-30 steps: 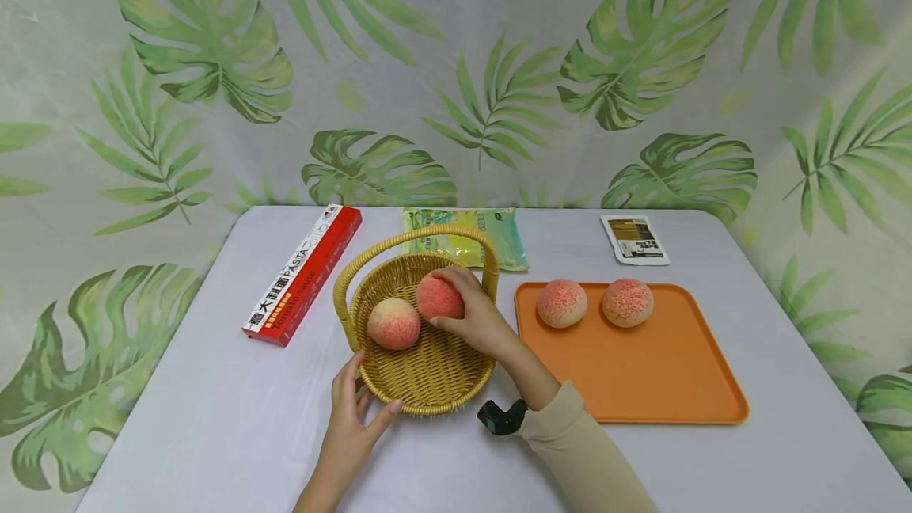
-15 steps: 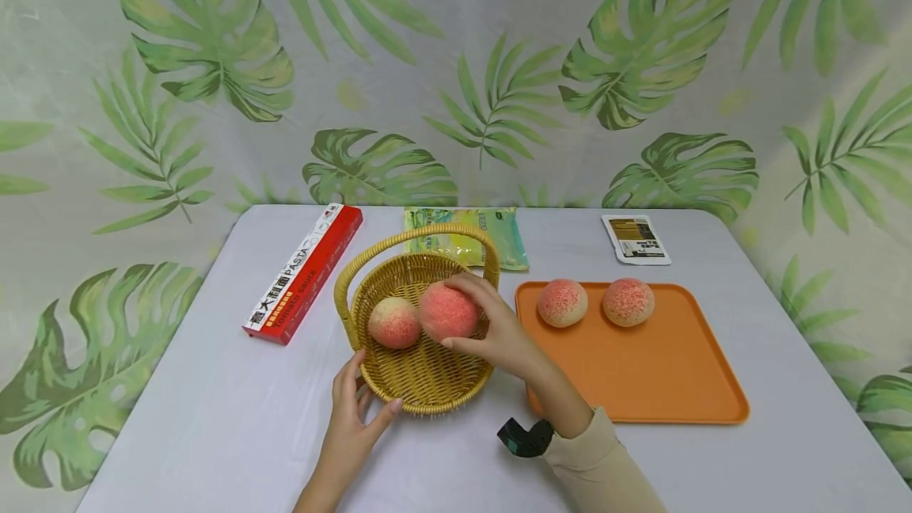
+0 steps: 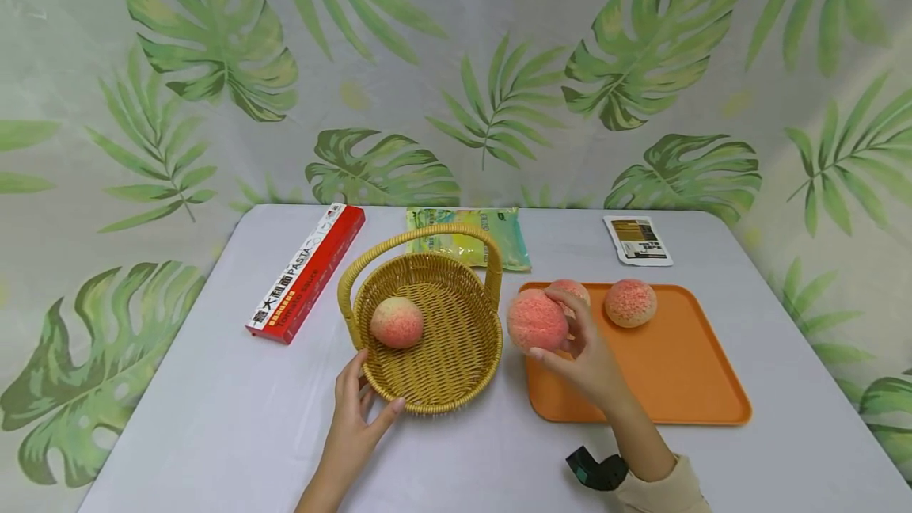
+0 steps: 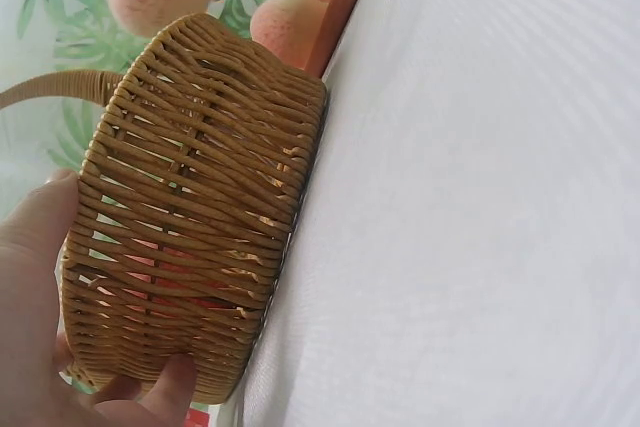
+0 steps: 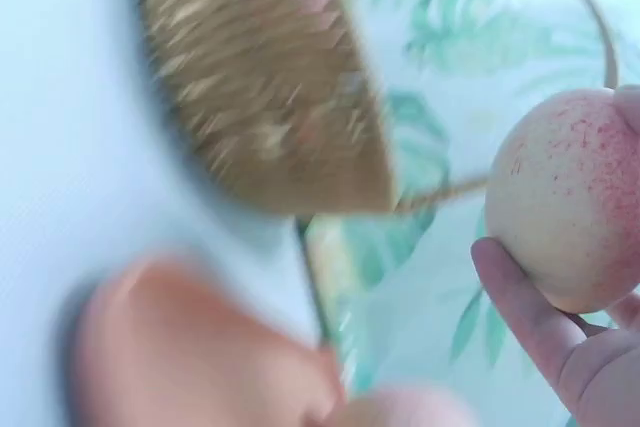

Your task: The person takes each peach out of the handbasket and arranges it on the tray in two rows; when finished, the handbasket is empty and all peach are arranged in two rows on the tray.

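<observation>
My right hand (image 3: 590, 362) holds a pink peach (image 3: 536, 321) between thumb and fingers, above the left edge of the orange tray (image 3: 684, 386). In the right wrist view the held peach (image 5: 560, 192) shows its pale side. At the near-left side of the wicker basket (image 3: 456, 370), my left hand (image 3: 351, 422) grips the rim and outer wall. The left wrist view shows its thumb at the rim and its fingertips (image 4: 175, 382) against the weave. One peach (image 3: 397, 323) lies inside the basket. Two more peaches, one partly hidden behind the held one, sit on the tray's far side.
A red pasta box (image 3: 306, 275) lies left of the basket. Behind the basket's arched handle (image 3: 420, 234) is a green-yellow packet (image 3: 506, 236). A small white pouch (image 3: 637, 241) lies beyond the tray. A leaf-printed cloth (image 3: 513, 85) hangs behind the table.
My right hand has lifted a peach out of the basket and carried it right to the tray's left edge. My left hand stays at the basket.
</observation>
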`<state>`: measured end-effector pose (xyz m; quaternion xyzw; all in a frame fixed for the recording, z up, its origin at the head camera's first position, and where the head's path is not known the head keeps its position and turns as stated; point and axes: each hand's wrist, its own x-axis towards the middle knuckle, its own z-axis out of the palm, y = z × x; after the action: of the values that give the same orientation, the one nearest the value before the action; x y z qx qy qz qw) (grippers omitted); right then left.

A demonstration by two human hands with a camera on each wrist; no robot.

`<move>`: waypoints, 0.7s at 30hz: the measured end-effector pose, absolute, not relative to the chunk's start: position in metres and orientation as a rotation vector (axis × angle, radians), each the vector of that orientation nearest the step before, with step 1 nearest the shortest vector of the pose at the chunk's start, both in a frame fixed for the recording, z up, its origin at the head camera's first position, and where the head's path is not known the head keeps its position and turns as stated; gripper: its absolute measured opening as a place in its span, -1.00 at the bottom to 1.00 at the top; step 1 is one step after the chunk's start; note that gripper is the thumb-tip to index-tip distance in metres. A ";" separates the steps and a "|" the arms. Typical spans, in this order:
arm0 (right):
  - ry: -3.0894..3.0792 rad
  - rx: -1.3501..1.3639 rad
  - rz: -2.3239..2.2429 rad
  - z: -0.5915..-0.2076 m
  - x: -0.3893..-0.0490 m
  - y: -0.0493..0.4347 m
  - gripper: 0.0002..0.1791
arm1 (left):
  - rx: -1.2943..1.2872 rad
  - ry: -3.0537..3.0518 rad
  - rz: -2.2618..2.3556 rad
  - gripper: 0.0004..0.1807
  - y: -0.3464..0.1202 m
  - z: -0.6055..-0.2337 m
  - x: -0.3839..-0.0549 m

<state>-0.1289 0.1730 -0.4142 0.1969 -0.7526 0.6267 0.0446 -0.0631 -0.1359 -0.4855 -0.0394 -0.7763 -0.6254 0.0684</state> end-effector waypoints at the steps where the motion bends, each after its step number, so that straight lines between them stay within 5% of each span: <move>1: -2.316 0.552 1.920 -0.419 -0.128 0.179 -0.18 | -0.125 -2.338 -1.878 -0.08 -0.136 -0.485 -0.063; 13: -2.453 0.324 1.898 -0.471 -0.118 0.223 -0.27 | -0.087 -2.367 -1.888 -0.09 -0.130 -0.458 -0.057; 21: -2.594 0.271 1.762 -0.480 -0.119 0.234 -0.30 | -0.101 -2.369 -1.874 -0.06 -0.136 -0.480 -0.062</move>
<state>-0.1188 0.2338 -0.4797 0.0861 -0.8241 0.5598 -0.0028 -0.0622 -0.1356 -0.4800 -0.0333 -0.7824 -0.6190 0.0598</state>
